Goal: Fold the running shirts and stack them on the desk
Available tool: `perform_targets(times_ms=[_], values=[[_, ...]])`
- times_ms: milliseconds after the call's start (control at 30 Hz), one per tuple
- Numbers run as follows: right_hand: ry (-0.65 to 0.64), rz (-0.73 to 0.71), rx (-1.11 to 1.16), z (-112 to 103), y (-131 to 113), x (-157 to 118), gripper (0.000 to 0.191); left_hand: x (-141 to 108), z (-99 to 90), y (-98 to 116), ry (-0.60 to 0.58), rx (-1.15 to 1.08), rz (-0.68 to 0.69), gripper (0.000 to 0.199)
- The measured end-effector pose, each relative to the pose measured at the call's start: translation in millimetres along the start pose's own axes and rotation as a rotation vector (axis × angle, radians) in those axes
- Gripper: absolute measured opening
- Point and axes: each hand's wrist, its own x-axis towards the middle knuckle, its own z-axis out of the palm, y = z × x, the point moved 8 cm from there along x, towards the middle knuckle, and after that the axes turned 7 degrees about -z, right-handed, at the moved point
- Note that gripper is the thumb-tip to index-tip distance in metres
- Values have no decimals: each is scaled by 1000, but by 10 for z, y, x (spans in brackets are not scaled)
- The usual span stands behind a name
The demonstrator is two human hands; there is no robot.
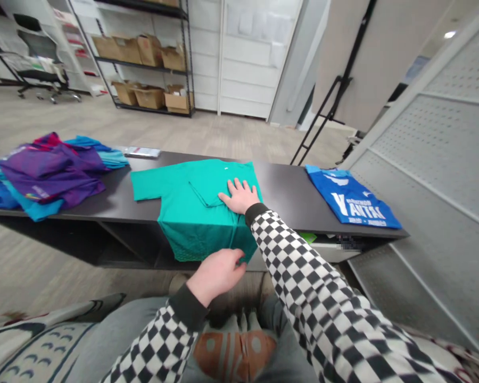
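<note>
A teal short-sleeved shirt (187, 186) lies across the dark bench, one sleeve stretched out to the left and its right side folded inward. Its lower part hangs over the bench's front edge. My right hand (241, 198) rests flat on the folded part with the fingers spread. Lower down, my left hand (217, 272) has its fingers curled at the hanging hem; a bit of teal cloth shows between thumb and forefinger. The tips of its other fingers are hidden.
The bench (283, 199) also bears a heap of purple and blue shirts (59, 170) at left, a flat plastic packet (142, 152) behind, and a folded blue shirt (353, 199) with white lettering at right. A perforated metal panel (435, 175) stands close on the right.
</note>
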Motion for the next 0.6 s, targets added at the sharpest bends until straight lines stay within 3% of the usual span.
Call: perform_targets(times_ms=[200, 600], values=[[-23, 48, -29, -54, 207, 182, 103, -35, 74, 3, -25, 26, 0, 32], [-32, 120, -78, -205, 784, 243, 99, -95, 219, 27, -61, 65, 59, 30]])
